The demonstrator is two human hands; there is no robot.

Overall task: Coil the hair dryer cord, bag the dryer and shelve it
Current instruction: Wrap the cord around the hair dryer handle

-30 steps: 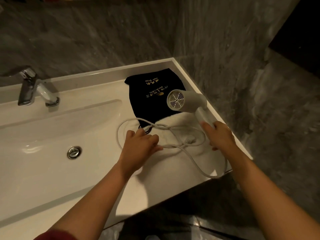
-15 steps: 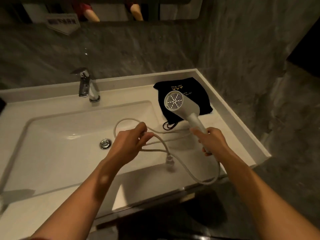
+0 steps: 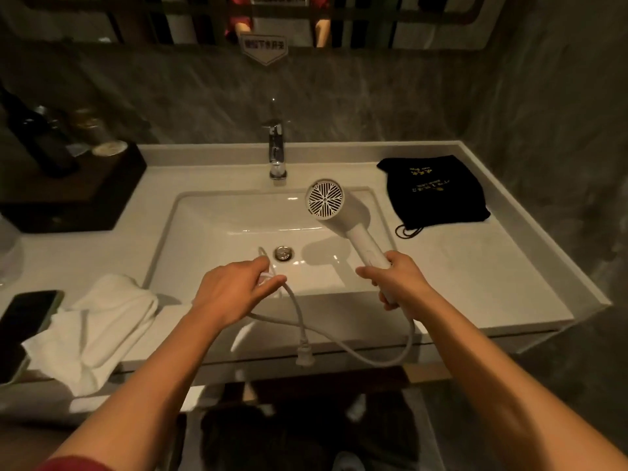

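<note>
My right hand (image 3: 397, 283) grips the handle of the white hair dryer (image 3: 339, 212), held up over the sink basin with its round grille facing me. Its white cord (image 3: 339, 338) hangs from the handle base in a loop below the counter edge and rises to my left hand (image 3: 234, 294), which pinches a small loop of it. The plug (image 3: 304, 355) dangles below that hand. A black drawstring bag (image 3: 435, 192) with gold lettering lies flat on the counter at the back right.
The white sink (image 3: 217, 232) has a chrome faucet (image 3: 277, 151) and a drain (image 3: 283, 253). A crumpled white towel (image 3: 98, 324) and a phone (image 3: 23, 328) lie at the left front. A dark tray (image 3: 78, 195) with bottles stands at the back left.
The dryer has come away from the bag and now hangs over the basin. My view has swung left, showing the whole counter. The cord loop in my left hand has shrunk and the plug hangs lower.
</note>
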